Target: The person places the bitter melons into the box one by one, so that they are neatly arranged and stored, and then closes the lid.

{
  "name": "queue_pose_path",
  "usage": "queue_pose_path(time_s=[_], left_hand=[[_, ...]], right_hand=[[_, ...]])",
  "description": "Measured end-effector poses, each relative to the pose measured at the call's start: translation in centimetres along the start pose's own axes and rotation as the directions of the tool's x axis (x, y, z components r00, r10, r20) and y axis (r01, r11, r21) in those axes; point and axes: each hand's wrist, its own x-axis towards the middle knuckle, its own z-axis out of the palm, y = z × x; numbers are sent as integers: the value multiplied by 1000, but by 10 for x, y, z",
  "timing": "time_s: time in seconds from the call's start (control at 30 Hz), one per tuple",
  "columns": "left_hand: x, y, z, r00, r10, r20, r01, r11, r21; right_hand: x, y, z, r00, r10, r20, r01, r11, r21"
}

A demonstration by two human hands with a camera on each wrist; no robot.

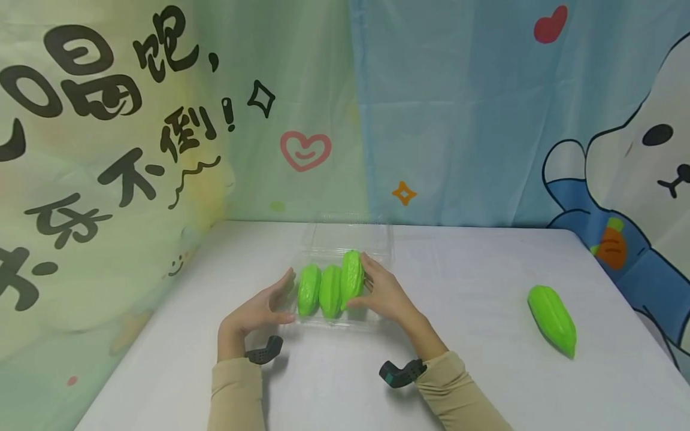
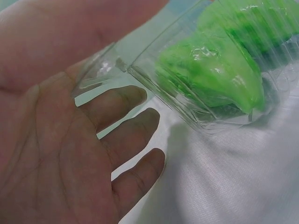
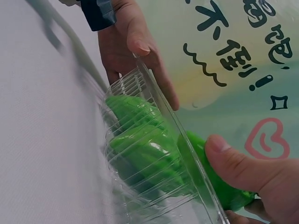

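A clear plastic clamshell box (image 1: 372, 321) sits with its lid raised at the back. Two green toy bitter melons, a left one (image 1: 309, 291) and a middle one (image 1: 330, 292), lie side by side in it. My right hand (image 1: 384, 291) grips a third bitter melon (image 1: 352, 279) between thumb and fingers, over the box's rim in the right wrist view. My left hand (image 1: 262, 309) is at the box's left side, thumb close to the rim. In the left wrist view its fingers (image 2: 133, 179) are extended and spread, outside the plastic wall.
Another green bitter melon (image 1: 552, 321) lies alone on the white-covered table (image 1: 474, 269), far to the right. A printed curtain (image 1: 447, 120) hangs behind the table and along its left side. Dark cameras are strapped to both wrists.
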Motion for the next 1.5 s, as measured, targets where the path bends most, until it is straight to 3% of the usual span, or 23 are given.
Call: queue_pose_path(time_s=[0.3,0.83,1.5], left_hand=[[0,0,0,1000,-5,-4,5,1000,4],[0,2,0,1000,-5,-8,6,1000,29],[1,2,1,999,-32,-18,33,999,29]], right_hand=[[0,-3,3,1000,-22,10,23,992,-121],[1,-5,8,999,36,22,-30,975,-221],[1,-6,11,997,70,8,-67,971,-228]])
